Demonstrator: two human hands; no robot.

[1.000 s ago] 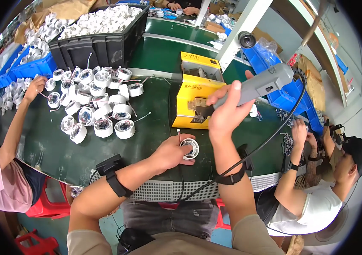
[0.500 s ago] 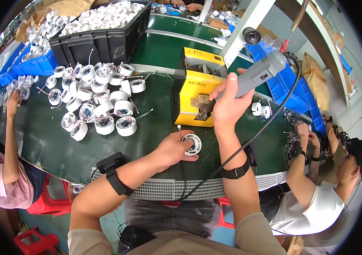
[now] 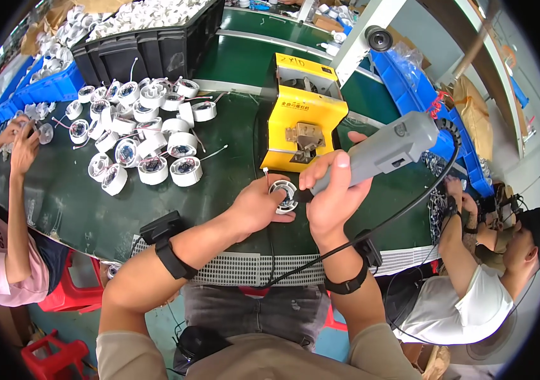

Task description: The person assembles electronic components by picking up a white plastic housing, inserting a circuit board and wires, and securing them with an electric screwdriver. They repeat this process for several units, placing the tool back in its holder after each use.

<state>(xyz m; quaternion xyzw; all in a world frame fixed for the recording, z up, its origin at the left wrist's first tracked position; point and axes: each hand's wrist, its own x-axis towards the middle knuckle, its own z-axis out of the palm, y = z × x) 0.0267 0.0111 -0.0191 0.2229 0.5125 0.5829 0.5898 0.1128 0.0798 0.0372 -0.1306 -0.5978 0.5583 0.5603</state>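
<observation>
My left hand grips a round white plastic housing on the green table, with a thumb pressed on the dark electronics inside it. A short wire with a white plug sticks up from the housing's far side. In my right hand is a grey electric screwdriver, tilted, its dark nose pointing left and close to the housing; whether the tip touches is hidden. Just beyond both hands stands a yellow screw feeder with a metal outlet on its front.
Many similar white housings with wires lie heaped at the left. Behind them stands a black crate full of white parts. The screwdriver's black cable crosses over my right forearm. Co-workers sit at left and right; blue bins stand at the far right.
My right hand has come down and nearer from the yellow feeder, bringing the electric screwdriver from its front to beside the housing. The left hand keeps its hold on the housing.
</observation>
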